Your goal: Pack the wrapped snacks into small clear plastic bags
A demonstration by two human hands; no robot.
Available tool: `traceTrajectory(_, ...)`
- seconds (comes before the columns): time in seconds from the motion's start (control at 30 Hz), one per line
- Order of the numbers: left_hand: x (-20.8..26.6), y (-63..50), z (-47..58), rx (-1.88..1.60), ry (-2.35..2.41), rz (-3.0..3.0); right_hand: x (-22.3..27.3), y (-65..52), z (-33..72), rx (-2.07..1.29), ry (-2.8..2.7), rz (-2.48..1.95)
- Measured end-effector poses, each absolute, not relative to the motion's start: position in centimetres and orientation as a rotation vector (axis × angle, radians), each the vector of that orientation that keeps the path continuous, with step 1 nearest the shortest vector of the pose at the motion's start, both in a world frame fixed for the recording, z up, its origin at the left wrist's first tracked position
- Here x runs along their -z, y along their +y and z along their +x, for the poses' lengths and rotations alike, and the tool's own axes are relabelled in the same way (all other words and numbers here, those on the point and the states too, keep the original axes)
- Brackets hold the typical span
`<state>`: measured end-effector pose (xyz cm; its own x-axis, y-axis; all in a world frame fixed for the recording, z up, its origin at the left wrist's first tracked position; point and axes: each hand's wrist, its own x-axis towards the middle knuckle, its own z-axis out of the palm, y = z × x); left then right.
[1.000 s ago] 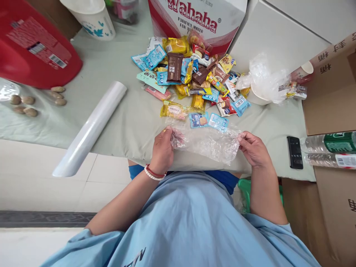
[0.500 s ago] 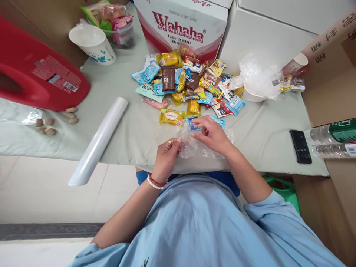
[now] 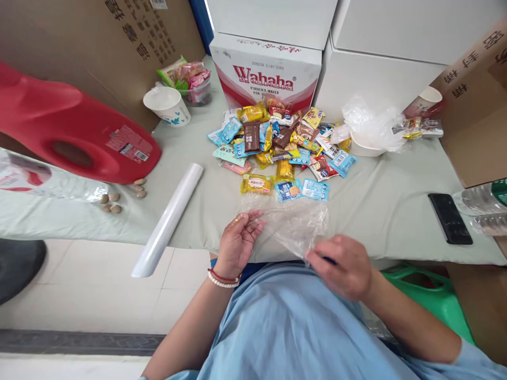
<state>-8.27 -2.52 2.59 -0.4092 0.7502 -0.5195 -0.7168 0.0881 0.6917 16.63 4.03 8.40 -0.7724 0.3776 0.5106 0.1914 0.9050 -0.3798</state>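
Note:
A thin clear plastic bag [image 3: 301, 224] is stretched between my hands just above the table's front edge. My left hand [image 3: 240, 240] pinches its left side, thumb against the fingers, palm partly turned up. At the bag's lower right corner, my right hand [image 3: 343, 266] is closed on the film, slightly blurred. Just beyond the bag lie two blue snack packets [image 3: 288, 190] side by side and a yellow wrapped cake [image 3: 257, 183]. Behind these spreads a heap of wrapped snacks [image 3: 251, 136] in brown, blue, yellow and red.
Left: a white roll [image 3: 168, 219] overhanging the edge, a red jug [image 3: 130, 142], several brown nuts [image 3: 114, 197] and a paper cup [image 3: 168, 105]. Behind: a Wahaba-type carton [image 3: 267, 71]. Right: a bowl with crumpled plastic [image 3: 366, 145], a black phone [image 3: 450, 218] and bottles [image 3: 481, 199].
My right hand has moved down and right, closing on the bag and drawing it out from a crumpled bunch. My left hand keeps its pinch. The camera view has shifted.

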Motion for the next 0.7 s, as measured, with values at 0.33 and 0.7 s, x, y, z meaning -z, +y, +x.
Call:
traceTrajectory(0.33,-1.9,-2.3,-8.6,-1.629,1.113,-0.063,-7.5,4.6,18.9,-0.911,-2.509,-0.538)
traceTrajectory(0.7,-3.8,-2.1,-10.9,-1.953,1.351,0.307,-4.9,8.8,18.2,-0.301,-2.372,-0.663)
